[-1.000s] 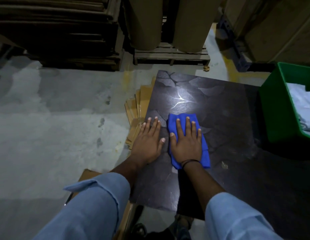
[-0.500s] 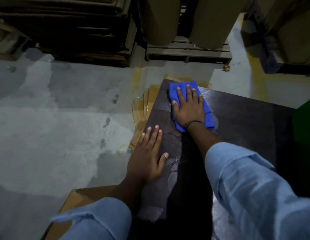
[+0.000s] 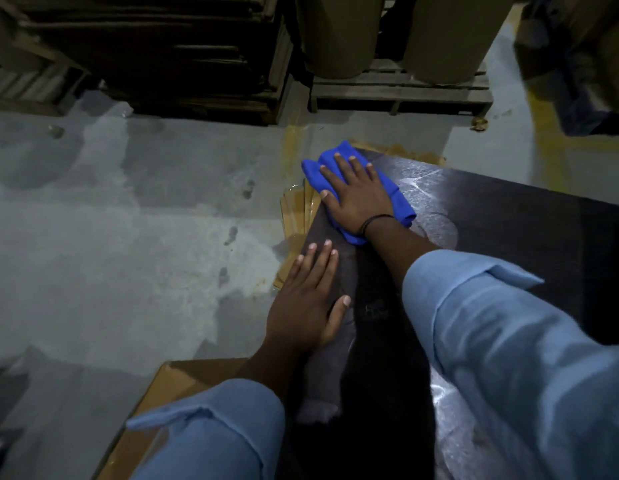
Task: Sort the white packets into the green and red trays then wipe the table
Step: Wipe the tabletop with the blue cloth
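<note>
A blue cloth (image 3: 399, 199) lies at the far left corner of the dark table (image 3: 508, 220). My right hand (image 3: 356, 195) presses flat on the cloth with straight fingers, and part of the cloth hangs past the table corner. My left hand (image 3: 308, 299) rests flat on the table's left edge, nearer to me, fingers straight and holding nothing. Neither tray nor any white packet is in view.
Flattened cardboard sheets (image 3: 294, 216) stick out under the table's left side. A cardboard box (image 3: 183, 382) sits by my left sleeve. Beyond the grey floor stand wooden pallets (image 3: 398, 91) with big brown rolls (image 3: 335, 32) and dark stacked boards (image 3: 197, 53).
My right hand has slid the blue cloth away from me and leftward, from the table's near middle to its far left corner. My left hand stays flat on the left edge. The green tray has left the view.
</note>
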The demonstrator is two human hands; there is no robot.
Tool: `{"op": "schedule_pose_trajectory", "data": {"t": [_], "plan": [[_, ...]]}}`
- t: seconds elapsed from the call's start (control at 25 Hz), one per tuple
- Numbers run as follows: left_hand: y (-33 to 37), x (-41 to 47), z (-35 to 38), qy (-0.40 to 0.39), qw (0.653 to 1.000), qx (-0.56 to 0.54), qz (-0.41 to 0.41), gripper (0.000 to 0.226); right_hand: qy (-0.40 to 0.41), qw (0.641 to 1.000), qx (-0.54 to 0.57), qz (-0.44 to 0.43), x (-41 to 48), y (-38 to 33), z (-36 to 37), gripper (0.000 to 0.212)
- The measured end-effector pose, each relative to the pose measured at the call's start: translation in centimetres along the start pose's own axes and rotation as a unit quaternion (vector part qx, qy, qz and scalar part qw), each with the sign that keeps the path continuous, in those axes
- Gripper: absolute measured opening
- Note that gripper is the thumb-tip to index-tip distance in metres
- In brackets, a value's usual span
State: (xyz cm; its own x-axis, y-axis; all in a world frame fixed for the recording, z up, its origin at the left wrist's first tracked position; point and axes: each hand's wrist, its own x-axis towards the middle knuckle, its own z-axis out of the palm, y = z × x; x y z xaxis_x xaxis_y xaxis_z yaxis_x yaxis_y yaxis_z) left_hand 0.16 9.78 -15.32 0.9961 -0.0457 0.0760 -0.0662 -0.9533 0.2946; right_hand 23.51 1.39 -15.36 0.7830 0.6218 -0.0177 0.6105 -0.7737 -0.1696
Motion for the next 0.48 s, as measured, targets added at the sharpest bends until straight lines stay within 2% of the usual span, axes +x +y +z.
{"op": "schedule_pose_trajectory", "data": {"t": [0.24, 0.48], "plan": [[1.2, -1.7, -0.2, 0.006, 0.999, -0.008, -0.032, 0.067, 0.026, 1.000, -0.008, 0.008, -8.5, -2.9, 0.4, 0.064], [0.7, -11.7, -0.7, -0.009, 1.000, -0.012, 0.007, 0.068, 0.043, 0.998, -0.008, 0.039, -18.7, -7.9, 1.2, 0.062]]}}
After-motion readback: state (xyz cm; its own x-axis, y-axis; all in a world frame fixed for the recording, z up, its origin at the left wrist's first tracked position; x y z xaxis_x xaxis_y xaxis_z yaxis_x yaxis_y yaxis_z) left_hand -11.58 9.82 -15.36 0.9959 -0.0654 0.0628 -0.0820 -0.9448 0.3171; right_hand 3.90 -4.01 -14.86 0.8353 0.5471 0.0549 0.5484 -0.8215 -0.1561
